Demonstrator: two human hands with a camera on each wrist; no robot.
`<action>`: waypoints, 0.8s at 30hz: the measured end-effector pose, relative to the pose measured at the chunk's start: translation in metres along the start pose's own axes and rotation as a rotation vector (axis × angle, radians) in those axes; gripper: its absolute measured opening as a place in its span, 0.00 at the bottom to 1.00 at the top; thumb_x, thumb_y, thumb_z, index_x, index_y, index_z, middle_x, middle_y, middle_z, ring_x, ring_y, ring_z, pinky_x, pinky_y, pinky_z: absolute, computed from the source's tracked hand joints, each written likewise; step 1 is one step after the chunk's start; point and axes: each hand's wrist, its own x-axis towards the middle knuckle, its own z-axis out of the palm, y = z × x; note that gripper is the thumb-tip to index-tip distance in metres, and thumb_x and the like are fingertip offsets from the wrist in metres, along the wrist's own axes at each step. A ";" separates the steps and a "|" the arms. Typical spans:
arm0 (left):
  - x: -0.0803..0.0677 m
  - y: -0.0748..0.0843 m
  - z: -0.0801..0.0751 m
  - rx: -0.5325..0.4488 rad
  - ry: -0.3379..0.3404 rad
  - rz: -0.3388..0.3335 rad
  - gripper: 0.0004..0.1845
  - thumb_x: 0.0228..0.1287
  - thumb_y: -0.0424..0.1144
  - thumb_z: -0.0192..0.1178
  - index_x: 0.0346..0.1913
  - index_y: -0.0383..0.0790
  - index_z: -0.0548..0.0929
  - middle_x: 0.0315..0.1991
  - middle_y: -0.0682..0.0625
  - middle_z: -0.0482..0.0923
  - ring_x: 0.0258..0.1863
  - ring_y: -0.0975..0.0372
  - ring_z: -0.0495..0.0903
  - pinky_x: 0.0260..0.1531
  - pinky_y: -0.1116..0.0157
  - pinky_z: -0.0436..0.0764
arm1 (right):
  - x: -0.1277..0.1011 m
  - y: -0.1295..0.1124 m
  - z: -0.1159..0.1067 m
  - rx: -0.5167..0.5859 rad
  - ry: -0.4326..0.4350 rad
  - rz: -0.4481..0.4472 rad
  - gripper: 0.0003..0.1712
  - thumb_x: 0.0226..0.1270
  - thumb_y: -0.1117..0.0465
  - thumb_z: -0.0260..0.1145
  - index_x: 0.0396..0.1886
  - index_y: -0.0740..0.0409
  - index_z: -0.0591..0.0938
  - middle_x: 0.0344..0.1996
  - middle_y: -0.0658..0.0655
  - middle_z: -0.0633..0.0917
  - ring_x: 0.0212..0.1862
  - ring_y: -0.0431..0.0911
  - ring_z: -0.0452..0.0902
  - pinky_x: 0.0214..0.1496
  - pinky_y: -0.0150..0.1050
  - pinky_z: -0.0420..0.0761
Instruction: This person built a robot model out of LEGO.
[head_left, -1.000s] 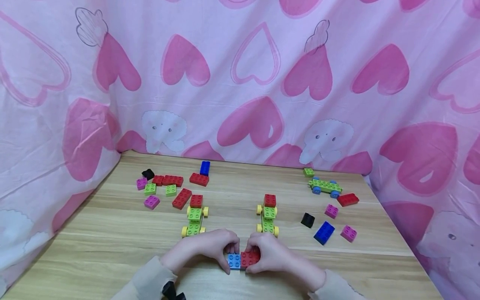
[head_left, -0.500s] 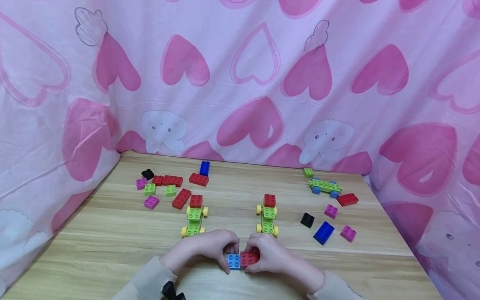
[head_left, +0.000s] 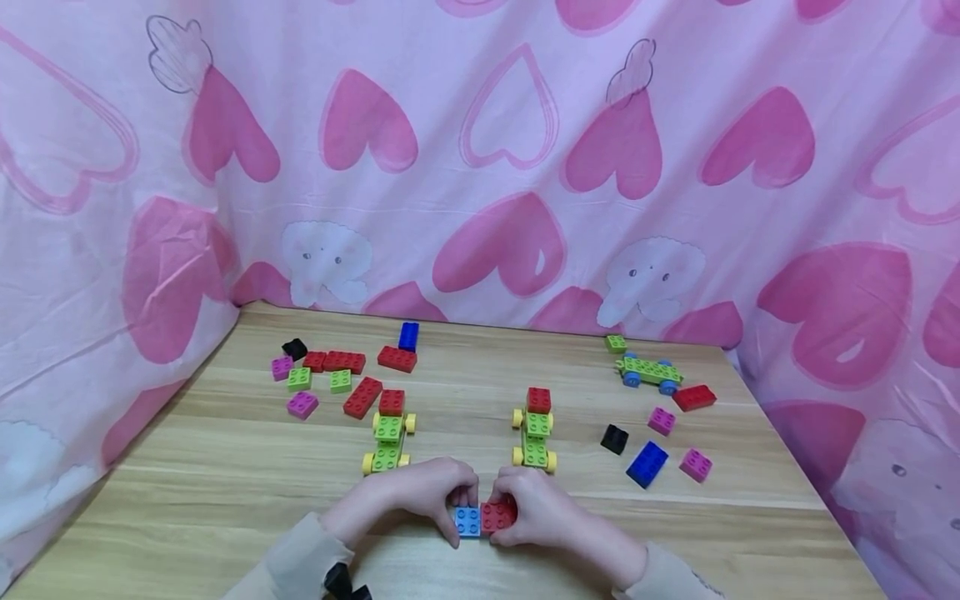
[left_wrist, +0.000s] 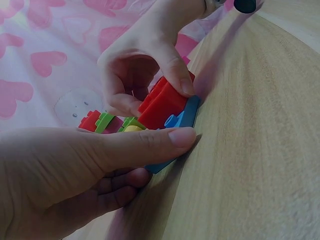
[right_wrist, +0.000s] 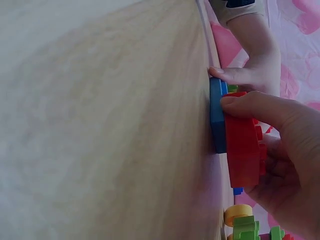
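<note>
Two green cars [head_left: 388,442] [head_left: 536,437] stand just beyond the hands [head_left: 480,500].

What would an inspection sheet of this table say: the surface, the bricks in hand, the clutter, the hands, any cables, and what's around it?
Surface: wooden table, lying flat.
Job's things: red brick sits on a blue plate that lies on the table near the front edge.
Clutter: two green cars with yellow wheels, a green car with blue wheels, and loose red, blue, pink, green and black bricks in a left group and a right group.
Hands: left hand grips the blue plate; right hand grips the red brick.
Cables: nothing seen.
Surroundings: pink heart-print cloth behind and at both sides.
</note>
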 end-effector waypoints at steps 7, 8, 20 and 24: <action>0.000 -0.001 0.000 -0.002 -0.003 -0.002 0.19 0.44 0.42 0.79 0.37 0.51 0.80 0.29 0.64 0.73 0.29 0.74 0.70 0.33 0.76 0.74 | 0.001 -0.003 -0.001 0.017 -0.038 0.040 0.18 0.41 0.56 0.81 0.32 0.49 0.82 0.28 0.37 0.75 0.31 0.29 0.67 0.31 0.23 0.71; 0.000 -0.001 0.000 0.000 -0.003 -0.002 0.19 0.44 0.42 0.79 0.37 0.51 0.80 0.29 0.64 0.73 0.29 0.74 0.70 0.33 0.76 0.74 | 0.000 -0.003 -0.002 0.017 -0.036 0.035 0.18 0.41 0.56 0.81 0.33 0.49 0.82 0.28 0.38 0.75 0.31 0.29 0.67 0.31 0.23 0.71; -0.001 0.001 0.000 -0.005 0.002 -0.007 0.19 0.44 0.42 0.79 0.37 0.51 0.80 0.29 0.63 0.74 0.29 0.73 0.70 0.33 0.76 0.74 | 0.001 -0.005 -0.005 0.070 -0.041 0.018 0.18 0.43 0.57 0.79 0.37 0.50 0.84 0.30 0.38 0.79 0.33 0.29 0.70 0.33 0.23 0.74; -0.001 0.001 0.000 -0.008 0.002 -0.006 0.18 0.44 0.42 0.79 0.37 0.51 0.80 0.29 0.64 0.74 0.29 0.73 0.70 0.33 0.76 0.74 | 0.003 -0.004 -0.005 0.091 -0.051 0.024 0.17 0.44 0.59 0.79 0.36 0.52 0.85 0.29 0.39 0.81 0.31 0.28 0.70 0.32 0.23 0.73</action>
